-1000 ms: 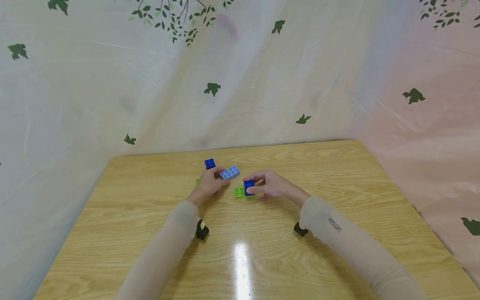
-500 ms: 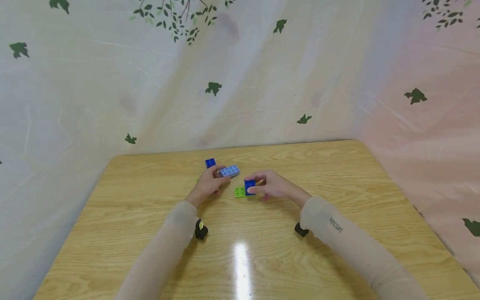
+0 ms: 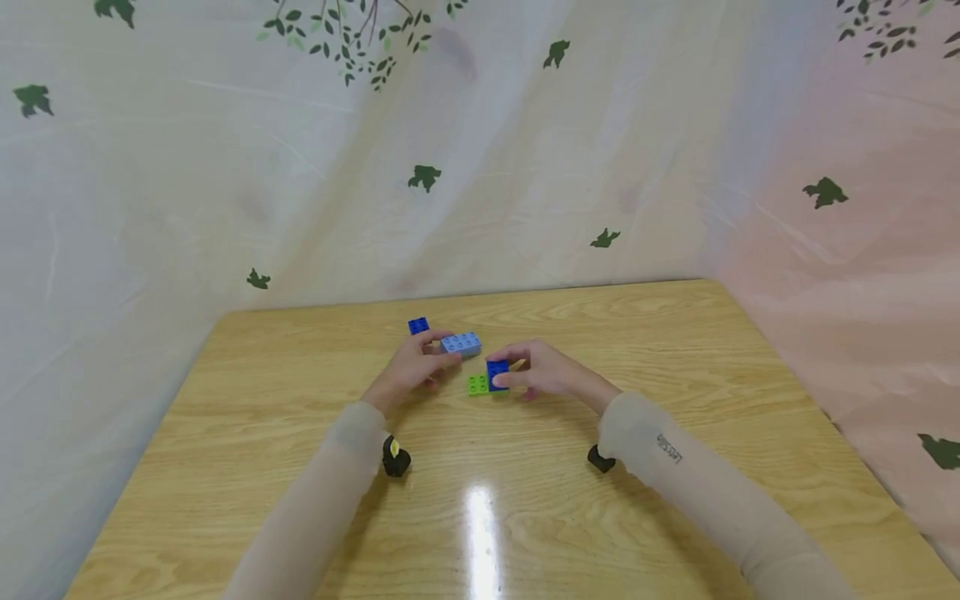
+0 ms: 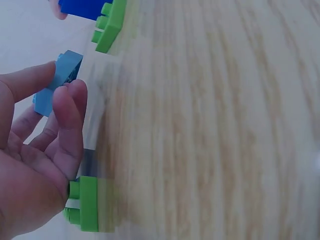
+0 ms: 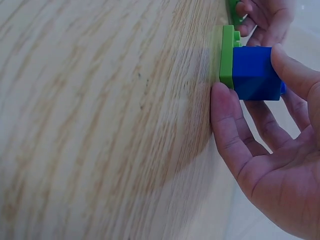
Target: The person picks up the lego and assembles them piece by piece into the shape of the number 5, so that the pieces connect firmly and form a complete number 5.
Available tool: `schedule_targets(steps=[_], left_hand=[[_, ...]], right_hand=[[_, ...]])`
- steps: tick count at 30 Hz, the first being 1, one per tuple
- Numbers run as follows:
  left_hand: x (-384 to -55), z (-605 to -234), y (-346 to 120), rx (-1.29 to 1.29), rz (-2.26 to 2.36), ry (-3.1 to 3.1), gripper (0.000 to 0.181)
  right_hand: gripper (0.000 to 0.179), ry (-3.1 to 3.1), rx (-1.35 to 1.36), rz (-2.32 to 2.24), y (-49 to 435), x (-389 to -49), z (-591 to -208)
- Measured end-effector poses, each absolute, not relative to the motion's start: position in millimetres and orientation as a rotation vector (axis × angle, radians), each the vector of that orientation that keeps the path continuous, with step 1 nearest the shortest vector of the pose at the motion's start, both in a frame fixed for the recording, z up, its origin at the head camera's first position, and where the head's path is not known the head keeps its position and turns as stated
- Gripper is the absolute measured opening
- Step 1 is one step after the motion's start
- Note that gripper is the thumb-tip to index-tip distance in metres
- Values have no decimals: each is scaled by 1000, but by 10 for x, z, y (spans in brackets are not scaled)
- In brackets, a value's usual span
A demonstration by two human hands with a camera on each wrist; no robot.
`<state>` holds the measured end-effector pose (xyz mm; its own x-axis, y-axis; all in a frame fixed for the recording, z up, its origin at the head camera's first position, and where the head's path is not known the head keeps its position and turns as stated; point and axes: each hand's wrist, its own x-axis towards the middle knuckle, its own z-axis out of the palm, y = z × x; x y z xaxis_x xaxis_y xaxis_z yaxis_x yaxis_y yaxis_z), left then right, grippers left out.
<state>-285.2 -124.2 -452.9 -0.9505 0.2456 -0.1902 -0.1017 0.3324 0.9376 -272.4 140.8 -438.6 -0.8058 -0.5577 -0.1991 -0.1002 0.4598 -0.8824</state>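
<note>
My left hand (image 3: 411, 364) pinches a light blue toy building brick (image 3: 461, 344) by its left end, between thumb and fingers. In the left wrist view, that light blue brick (image 4: 62, 72) is tilted and part of its hollow underside shows. Close to its right, my right hand (image 3: 543, 367) grips a dark blue brick (image 3: 497, 375) that sits on the right part of a flat lime green brick (image 3: 477, 385). The right wrist view shows the thumb on top of the dark blue brick (image 5: 256, 72) and a fingertip at the green brick's lower edge. Studs on the green brick's left part are bare.
Another dark blue brick (image 3: 418, 325) lies behind my left hand, partly covered by it. A second green brick (image 4: 89, 202) stands on the table below the left palm. The wooden table (image 3: 637, 333) ends at a leaf-patterned cloth (image 3: 487, 208) behind.
My left hand has shifted slightly left, and the light blue brick in it has turned a little flatter to the view. The right hand stays on the dark blue brick.
</note>
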Motion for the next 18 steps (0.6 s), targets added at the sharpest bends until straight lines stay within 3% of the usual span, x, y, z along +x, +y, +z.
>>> schedule_targets(steps=[12, 18], left_hand=[[-2784, -4235, -1239, 170, 1821, 2148, 55], [-2691, -4124, -1210, 221, 1845, 2138, 52]], right_hand=[[47, 2248, -591, -1311, 1397, -2701, -4401], [59, 2358, -657, -1249, 1378, -2663, -4400]])
